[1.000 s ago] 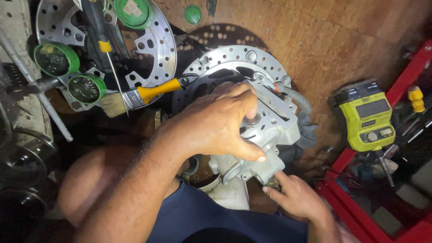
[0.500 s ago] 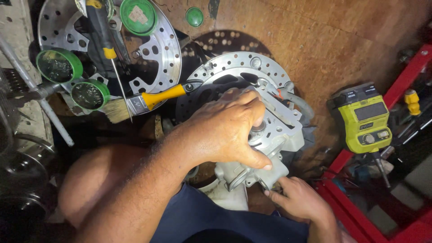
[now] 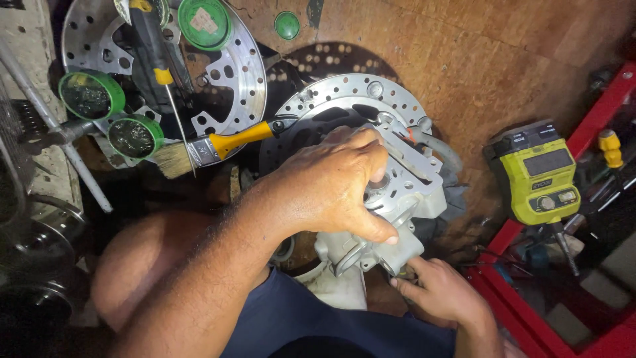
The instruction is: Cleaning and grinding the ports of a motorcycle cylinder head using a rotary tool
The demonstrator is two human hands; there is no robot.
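Observation:
My left hand point(image 3: 334, 185) lies palm down over a grey cast-metal part point(image 3: 404, 199), fingers curled on its top and thumb pressed along its lower edge. The part rests on a drilled brake disc point(image 3: 344, 93) on the brown wooden bench. My right hand point(image 3: 440, 292) reaches up from below, its fingertips touching the round lower end of the part. My left hand hides much of the part's top.
A yellow-handled paintbrush point(image 3: 212, 146) lies left of the disc. Behind it sit a second brake disc point(image 3: 242, 66), green-rimmed cups point(image 3: 91, 94) and a screwdriver point(image 3: 156, 53). A yellow-green power tool battery point(image 3: 540, 172) and a red tool cart edge point(image 3: 589, 119) stand at right.
My left hand stays clamped over the part, its fingers shifting slightly. My right hand has moved up a little against the part's lower end.

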